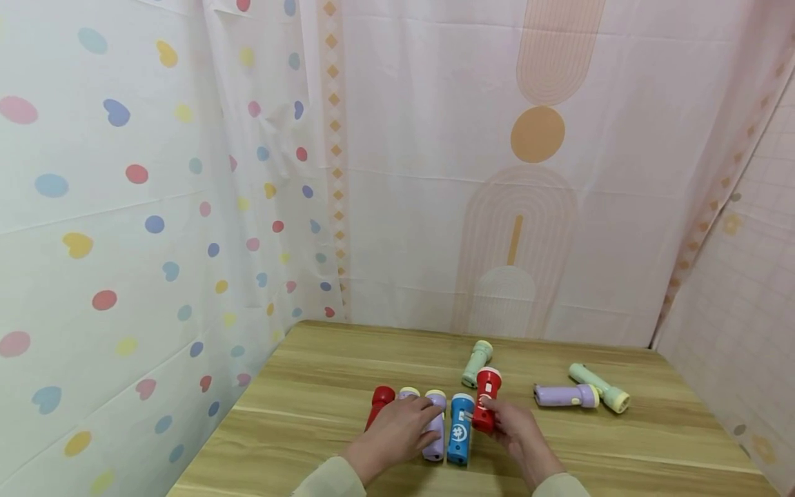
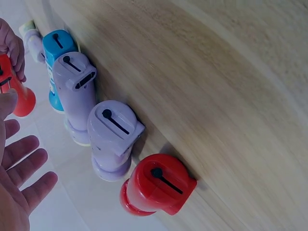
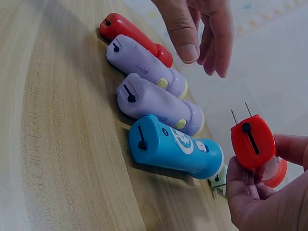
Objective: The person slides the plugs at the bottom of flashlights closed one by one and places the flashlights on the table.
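Observation:
My right hand [image 1: 518, 435] grips a red flashlight [image 1: 487, 388] by its body, raised above the table. Two thin metal prongs stick out of this flashlight [image 3: 252, 144] in the right wrist view. My left hand [image 1: 397, 431] hovers over a row of flashlights with relaxed fingers, holding nothing; the right wrist view shows a gap under it. That row runs from a red flashlight [image 2: 159, 185] through two purple flashlights [image 2: 113, 137] to a blue flashlight [image 1: 459, 429] nearest my right hand. In the head view, the left hand partly hides the red and purple ones.
Behind the raised flashlight lies a pale green flashlight [image 1: 477, 364]. Farther right, a purple flashlight [image 1: 564, 395] touches or nearly touches another pale green flashlight [image 1: 599, 388]. The wooden table [image 1: 348, 352] ends at patterned curtains [image 1: 404, 241] at the back and sides.

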The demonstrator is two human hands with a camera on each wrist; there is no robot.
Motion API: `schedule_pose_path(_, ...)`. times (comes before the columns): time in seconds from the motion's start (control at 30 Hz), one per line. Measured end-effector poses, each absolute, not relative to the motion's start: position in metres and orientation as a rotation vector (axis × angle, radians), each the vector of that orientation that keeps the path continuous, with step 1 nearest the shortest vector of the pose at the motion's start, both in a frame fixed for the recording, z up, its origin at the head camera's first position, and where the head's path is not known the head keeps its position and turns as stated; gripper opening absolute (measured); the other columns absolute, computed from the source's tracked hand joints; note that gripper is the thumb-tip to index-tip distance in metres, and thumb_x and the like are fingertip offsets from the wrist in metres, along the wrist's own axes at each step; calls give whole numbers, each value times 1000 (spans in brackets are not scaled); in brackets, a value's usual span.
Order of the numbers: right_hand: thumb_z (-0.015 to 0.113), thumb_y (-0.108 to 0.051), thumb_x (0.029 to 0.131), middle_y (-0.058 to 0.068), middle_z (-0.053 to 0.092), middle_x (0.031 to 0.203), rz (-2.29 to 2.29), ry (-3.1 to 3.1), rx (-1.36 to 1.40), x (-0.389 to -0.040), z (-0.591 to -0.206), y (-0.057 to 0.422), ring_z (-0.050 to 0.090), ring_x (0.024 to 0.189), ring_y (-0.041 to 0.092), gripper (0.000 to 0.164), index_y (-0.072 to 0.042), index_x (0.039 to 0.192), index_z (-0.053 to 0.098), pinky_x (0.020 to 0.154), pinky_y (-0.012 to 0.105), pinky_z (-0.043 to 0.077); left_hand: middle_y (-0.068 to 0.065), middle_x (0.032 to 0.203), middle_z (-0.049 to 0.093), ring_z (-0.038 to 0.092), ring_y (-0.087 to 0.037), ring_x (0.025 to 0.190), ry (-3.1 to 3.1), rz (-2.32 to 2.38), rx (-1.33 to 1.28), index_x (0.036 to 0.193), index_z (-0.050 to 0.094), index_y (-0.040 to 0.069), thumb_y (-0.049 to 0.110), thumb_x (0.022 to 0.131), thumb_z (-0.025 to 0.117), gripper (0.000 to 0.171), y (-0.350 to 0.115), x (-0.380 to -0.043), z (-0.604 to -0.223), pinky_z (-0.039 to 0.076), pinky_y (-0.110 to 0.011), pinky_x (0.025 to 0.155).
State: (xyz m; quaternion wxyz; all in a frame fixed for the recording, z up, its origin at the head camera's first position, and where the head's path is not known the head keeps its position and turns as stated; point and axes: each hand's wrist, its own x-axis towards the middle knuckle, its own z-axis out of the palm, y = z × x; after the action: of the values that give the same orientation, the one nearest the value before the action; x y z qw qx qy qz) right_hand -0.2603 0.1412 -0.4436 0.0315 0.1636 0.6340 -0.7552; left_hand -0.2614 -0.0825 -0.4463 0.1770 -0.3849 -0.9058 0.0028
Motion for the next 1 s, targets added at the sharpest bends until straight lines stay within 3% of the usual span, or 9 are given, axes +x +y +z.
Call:
schedule_pose_path(0.63,66,-12,92,4,69,74,-2299,1960,438,-255,-448,132,63,65,12,36,18,110,56,61,24,50,1,120,66,63,-13,109,-2545,-54,-1165,126,67,13,36,94,69,40,-68,-260,-443,52,-30,90)
schedule_pose_path(1.0,65,-14,92,5,71,76,-2301,1979,386,-252,-450,126,65,66,11,28,13,102,62,61,24,50,1,119,65,63,-10,107,-2445,-97,-1198,123,68,11,37,93,70,39,-60,-255,-441,51,-22,89)
